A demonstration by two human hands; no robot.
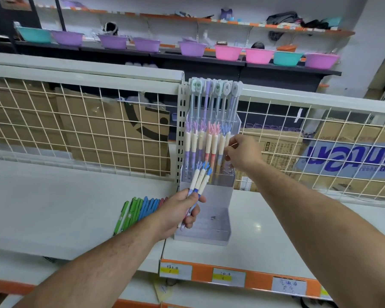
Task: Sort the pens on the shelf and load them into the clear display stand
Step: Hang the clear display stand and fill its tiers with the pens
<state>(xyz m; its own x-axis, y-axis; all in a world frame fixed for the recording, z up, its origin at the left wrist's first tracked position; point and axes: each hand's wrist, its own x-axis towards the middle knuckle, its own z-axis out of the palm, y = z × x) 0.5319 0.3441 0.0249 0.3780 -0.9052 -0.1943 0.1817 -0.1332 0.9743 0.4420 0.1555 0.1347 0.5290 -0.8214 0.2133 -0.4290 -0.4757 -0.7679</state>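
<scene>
A bundle of 3 blue-tufted pens (pixel 200 178) is gripped in the left hand (pixel 182 210) and held just in front of the clear display stand (pixel 213 218), which is stood on the white shelf (pixel 76 207). The rightmost pen (pixel 227 141) of the stand's middle row appears to be pinched by the fingertips of the right hand (pixel 242 152). This pen is best kept upright and pushed straight down into its slot, so that its neighbours are not tilted. Colours should be matched along the row. Green and blue pens (pixel 138 207) are seen lying on the shelf beside the stand, not yet loaded.
</scene>
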